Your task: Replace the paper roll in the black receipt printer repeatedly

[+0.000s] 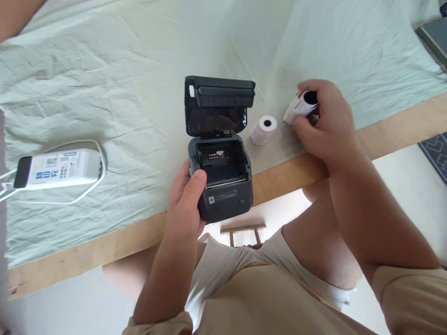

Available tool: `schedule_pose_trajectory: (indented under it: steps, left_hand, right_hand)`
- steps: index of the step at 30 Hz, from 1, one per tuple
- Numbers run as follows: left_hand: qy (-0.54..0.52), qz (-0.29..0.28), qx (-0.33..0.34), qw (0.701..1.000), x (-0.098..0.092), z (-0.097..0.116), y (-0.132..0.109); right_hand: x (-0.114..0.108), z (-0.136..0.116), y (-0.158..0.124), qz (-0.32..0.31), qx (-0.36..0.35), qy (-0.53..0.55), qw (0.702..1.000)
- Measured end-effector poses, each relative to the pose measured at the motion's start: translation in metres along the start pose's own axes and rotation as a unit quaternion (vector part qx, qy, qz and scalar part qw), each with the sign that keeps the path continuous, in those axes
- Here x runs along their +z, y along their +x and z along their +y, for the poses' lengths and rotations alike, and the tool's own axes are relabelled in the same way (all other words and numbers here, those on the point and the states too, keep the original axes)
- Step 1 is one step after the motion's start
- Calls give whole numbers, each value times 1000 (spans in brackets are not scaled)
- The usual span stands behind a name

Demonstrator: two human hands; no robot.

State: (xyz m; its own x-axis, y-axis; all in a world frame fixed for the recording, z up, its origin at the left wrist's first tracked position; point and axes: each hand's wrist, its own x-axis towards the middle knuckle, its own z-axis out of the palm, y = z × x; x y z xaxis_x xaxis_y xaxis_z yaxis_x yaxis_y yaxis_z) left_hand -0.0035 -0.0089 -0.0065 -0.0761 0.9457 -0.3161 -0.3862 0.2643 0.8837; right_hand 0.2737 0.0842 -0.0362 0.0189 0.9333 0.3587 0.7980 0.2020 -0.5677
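Observation:
My left hand (185,200) is closed around the left side of a dark label printer (225,204), held at the table's front edge. The printer's lid (220,95) stands raised, and no roll shows in its bay. To the right, my right hand (324,121) grips a white paper roll (299,108) with a wide dark core, tilted just over the cloth. Between the printer and that hand stands a smaller white paper roll (264,130) with a narrow core, its loose end hanging to the left.
A pale green cloth (139,83) covers the table, whose wooden edge (91,253) runs along the front. At left lies a white power strip (66,168) with a looped cable. A dark flat object (435,42) sits at the far right. Part of another person's arm (17,16) shows at top left.

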Motion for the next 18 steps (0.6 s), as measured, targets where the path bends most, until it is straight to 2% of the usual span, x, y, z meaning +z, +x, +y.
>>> schedule_pose_trajectory:
  steps: [3, 6, 9, 12, 16, 17, 18]
  left_hand:
    - [7, -2, 1, 1000, 0, 1, -1]
    - [17, 5, 3, 1000, 1, 1, -1]
    - [6, 1, 5, 1000, 0, 1, 0]
    - [-6, -11, 5, 1000, -2, -1, 1]
    - [-10, -28, 13, 999, -4, -4, 0]
    - [-8, -27, 13, 1000, -4, -4, 0]
    - [-6, -25, 13, 1000, -4, -5, 0]
  right_hand:
    - [1, 1, 0, 21, -7, 5, 1000]
    - [1, 0, -1, 5, 1, 35, 999]
    - [0, -2, 1, -9, -13, 3, 1000]
    - [-3, -6, 2, 6, 5, -6, 1000]
    - [-17, -33, -7, 94, -24, 94, 991]
    - [-20, -45, -12, 101, -45, 118, 987]
    - [-22, -59, -17, 72, -62, 136, 986]
